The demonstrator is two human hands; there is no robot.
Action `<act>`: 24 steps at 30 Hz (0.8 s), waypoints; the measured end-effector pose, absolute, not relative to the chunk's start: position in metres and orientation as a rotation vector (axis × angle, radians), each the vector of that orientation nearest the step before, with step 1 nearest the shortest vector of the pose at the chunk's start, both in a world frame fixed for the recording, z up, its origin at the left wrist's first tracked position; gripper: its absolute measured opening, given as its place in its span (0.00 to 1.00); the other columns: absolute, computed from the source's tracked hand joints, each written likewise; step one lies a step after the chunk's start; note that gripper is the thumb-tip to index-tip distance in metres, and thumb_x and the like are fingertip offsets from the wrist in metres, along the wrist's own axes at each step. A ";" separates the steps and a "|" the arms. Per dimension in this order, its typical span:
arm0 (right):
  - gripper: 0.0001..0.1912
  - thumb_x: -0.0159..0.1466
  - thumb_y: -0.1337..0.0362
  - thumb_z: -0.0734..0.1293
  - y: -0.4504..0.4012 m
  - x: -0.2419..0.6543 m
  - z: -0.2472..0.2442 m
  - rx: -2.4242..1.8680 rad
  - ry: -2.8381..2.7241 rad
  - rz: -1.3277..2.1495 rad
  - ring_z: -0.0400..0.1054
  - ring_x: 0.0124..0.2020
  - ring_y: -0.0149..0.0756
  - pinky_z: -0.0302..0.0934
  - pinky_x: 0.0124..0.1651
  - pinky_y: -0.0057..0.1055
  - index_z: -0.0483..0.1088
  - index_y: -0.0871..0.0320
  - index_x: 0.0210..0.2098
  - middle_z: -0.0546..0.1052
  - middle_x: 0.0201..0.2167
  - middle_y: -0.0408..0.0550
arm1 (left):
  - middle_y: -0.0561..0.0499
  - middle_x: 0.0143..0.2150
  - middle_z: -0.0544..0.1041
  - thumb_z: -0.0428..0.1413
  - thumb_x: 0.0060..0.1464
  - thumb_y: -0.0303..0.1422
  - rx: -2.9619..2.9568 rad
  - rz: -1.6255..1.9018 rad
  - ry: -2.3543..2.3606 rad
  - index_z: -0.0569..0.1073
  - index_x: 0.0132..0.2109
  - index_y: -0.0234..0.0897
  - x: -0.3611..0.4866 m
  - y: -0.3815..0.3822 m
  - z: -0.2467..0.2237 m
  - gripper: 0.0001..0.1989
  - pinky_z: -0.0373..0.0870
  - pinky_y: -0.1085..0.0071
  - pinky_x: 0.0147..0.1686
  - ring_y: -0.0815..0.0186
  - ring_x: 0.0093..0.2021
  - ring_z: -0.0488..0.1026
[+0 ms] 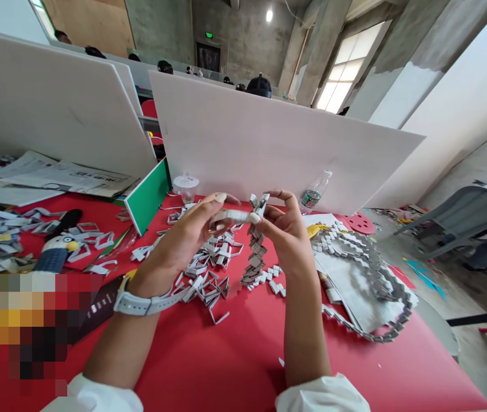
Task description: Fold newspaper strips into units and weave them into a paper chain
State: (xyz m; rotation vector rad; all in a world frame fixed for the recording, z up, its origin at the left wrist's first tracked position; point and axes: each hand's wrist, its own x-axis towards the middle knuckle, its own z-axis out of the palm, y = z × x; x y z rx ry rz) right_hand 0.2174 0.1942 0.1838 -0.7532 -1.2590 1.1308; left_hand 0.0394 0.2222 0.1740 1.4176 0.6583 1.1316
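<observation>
On the red table (226,372), we saw loose folded pieces (209,257) left of centre, perhaps for easy reach. Above, our left hand (191,232) gripped a blurred paper strip (235,216); our right hand (288,229) pinched the woven chain (257,252) near its top, so it hung centrally. Far away stood the cup (186,187) and bottle (313,193), perhaps leaving working room.

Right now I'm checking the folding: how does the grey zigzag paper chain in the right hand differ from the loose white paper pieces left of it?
The grey zigzag paper chain is linked and compact; the loose white paper pieces lie jumbled with gaps. The chain's upper end is raised in the right hand; the pieces rest on the red table. Both are folded paper.
</observation>
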 end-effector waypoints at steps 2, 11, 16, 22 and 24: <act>0.30 0.56 0.64 0.74 0.194 0.217 0.184 -0.764 -1.309 1.106 0.67 0.30 0.29 0.65 0.35 0.29 0.58 0.48 0.53 0.72 0.30 0.39 | 0.51 0.30 0.70 0.53 0.59 0.43 1.477 1.218 0.691 0.73 0.42 0.39 0.041 0.222 0.173 0.13 0.64 0.74 0.25 0.69 0.28 0.67; 0.22 0.60 0.64 0.71 0.194 0.216 0.179 -0.756 -1.382 1.057 0.63 0.30 0.29 0.64 0.34 0.28 0.62 0.47 0.51 0.68 0.32 0.41 | 0.52 0.20 0.65 0.44 0.60 0.56 1.558 1.662 0.603 0.72 0.26 0.38 0.044 0.218 0.178 0.29 0.55 0.70 0.19 0.72 0.19 0.58; 0.20 0.59 0.64 0.72 0.195 0.215 0.178 -0.770 -1.370 1.083 0.60 0.30 0.28 0.62 0.32 0.27 0.63 0.48 0.47 0.66 0.31 0.40 | 0.54 0.16 0.48 0.37 0.62 0.55 1.591 1.693 0.456 0.51 0.18 0.38 0.044 0.215 0.187 0.32 0.49 0.67 0.18 0.72 0.17 0.49; 0.19 0.56 0.64 0.74 0.196 0.213 0.178 -0.727 -1.317 1.104 0.58 0.30 0.25 0.60 0.32 0.25 0.63 0.51 0.42 0.67 0.34 0.39 | 0.57 0.18 0.50 0.54 0.58 0.48 1.608 1.706 0.564 0.57 0.21 0.38 0.044 0.214 0.178 0.25 0.49 0.70 0.17 0.73 0.18 0.51; 0.19 0.56 0.65 0.74 0.197 0.213 0.178 -0.710 -1.309 1.127 0.59 0.30 0.25 0.60 0.33 0.25 0.63 0.51 0.41 0.68 0.35 0.40 | 0.57 0.19 0.54 0.57 0.58 0.41 1.684 1.705 0.659 0.62 0.23 0.38 0.044 0.212 0.176 0.19 0.51 0.72 0.17 0.74 0.19 0.53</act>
